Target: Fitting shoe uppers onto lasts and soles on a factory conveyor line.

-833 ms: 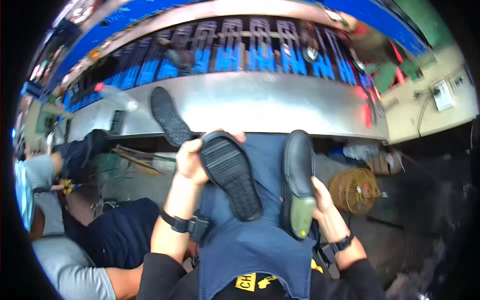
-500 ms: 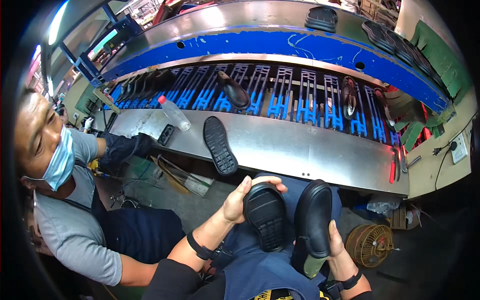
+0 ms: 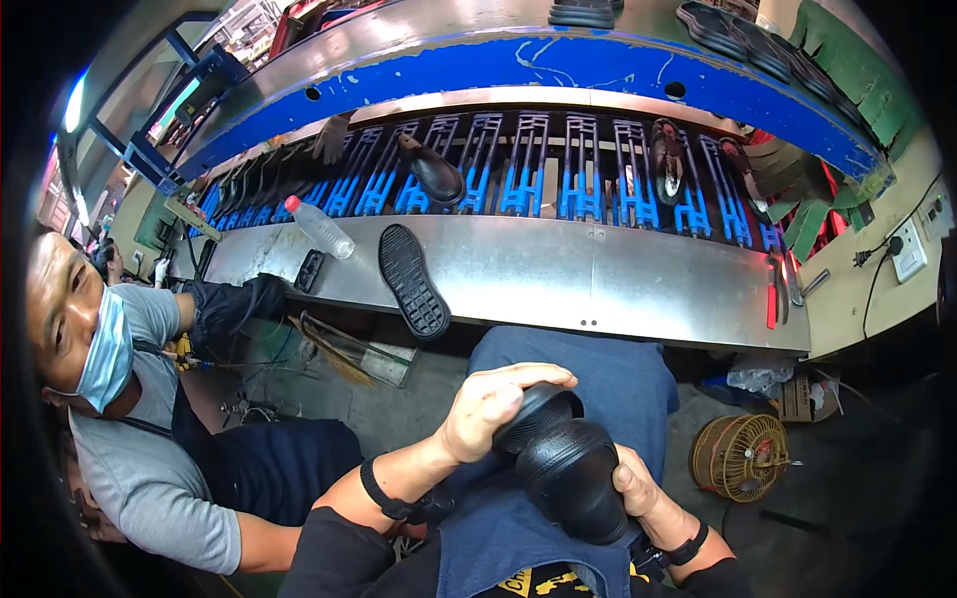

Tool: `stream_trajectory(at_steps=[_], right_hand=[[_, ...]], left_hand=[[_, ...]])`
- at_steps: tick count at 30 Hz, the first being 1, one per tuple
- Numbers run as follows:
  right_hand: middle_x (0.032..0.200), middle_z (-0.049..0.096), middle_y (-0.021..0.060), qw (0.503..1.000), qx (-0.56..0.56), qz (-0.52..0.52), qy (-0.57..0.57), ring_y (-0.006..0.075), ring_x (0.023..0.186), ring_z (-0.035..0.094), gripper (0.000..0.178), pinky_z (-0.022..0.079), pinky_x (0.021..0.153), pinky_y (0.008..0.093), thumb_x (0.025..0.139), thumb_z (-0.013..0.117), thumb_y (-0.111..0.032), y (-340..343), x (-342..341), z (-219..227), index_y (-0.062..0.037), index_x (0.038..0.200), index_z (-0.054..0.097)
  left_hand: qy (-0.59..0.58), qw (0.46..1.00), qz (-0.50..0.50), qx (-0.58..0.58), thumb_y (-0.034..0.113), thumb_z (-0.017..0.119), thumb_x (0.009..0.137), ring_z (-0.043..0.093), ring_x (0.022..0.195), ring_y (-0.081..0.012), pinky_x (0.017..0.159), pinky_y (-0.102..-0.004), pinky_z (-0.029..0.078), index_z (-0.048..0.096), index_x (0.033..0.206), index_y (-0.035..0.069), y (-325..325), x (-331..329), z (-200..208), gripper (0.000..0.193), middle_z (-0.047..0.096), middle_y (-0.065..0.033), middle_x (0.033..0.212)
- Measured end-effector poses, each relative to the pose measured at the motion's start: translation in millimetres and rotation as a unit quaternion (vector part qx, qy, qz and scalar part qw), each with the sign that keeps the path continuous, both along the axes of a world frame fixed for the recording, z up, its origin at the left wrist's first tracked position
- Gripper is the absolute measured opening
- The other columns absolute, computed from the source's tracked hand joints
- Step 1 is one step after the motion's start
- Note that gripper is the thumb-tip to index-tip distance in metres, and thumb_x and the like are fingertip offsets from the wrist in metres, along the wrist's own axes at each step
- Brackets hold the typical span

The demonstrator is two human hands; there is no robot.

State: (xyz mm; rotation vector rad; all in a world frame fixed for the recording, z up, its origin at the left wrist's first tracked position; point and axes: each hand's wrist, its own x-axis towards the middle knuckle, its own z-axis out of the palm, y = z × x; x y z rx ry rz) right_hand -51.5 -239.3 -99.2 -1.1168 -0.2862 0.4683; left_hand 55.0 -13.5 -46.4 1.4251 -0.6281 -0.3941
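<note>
Above my lap, my left hand (image 3: 488,409) is closed on a black rubber shoe sole (image 3: 538,407), its fingers reaching over the far end. My right hand (image 3: 643,488) grips a black leather shoe upper (image 3: 573,478) from its right side, the thumb on the leather. The upper's rounded toe faces up and overlaps the sole; whether they touch all along is hidden. Another black sole (image 3: 411,284) lies tread up on the metal bench (image 3: 518,269), jutting past its front edge.
A conveyor of blue-tipped bars (image 3: 528,179) carries several black shoes behind the bench. A red-capped bottle (image 3: 321,229) lies at left, red-handled tools (image 3: 774,289) at right. A masked person (image 3: 169,429) sits close on my left. A wicker basket (image 3: 740,458) stands on the floor.
The sole and the upper, held apart side by side before, have come together and tilted. The upper moved left towards the sole. A glove shows on the conveyor at the back.
</note>
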Motion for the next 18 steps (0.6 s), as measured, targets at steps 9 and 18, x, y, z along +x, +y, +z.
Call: stream_trajectory(at_steps=[9,18], right_hand=[[0.119,0.067,0.0195,0.999,-0.031,-0.026,-0.014,0.0241,0.109,0.066,0.091,0.051,0.097,0.0348,0.093,0.045,-0.07,-4,-7,-9,0.0097,0.137,0.05],[0.117,0.068,0.0191,0.998,-0.048,-0.042,-0.012,0.0235,0.107,0.066,0.093,0.051,0.094,0.034,0.094,0.043,-0.072,-7,-9,-10,0.0108,0.135,0.051]], left_hand=[[0.038,0.999,0.002,-0.027,0.047,0.034,0.096,0.061,0.118,-0.0419,0.104,-0.0482,0.046,0.063,0.12,-0.013,-15,-20,30,0.071,0.064,-0.0323,0.122],[0.038,0.999,-0.009,-0.009,0.044,0.032,0.096,0.059,0.12,-0.042,0.106,-0.0483,0.044,0.062,0.12,-0.013,-21,-24,38,0.069,0.063,-0.0319,0.125]])
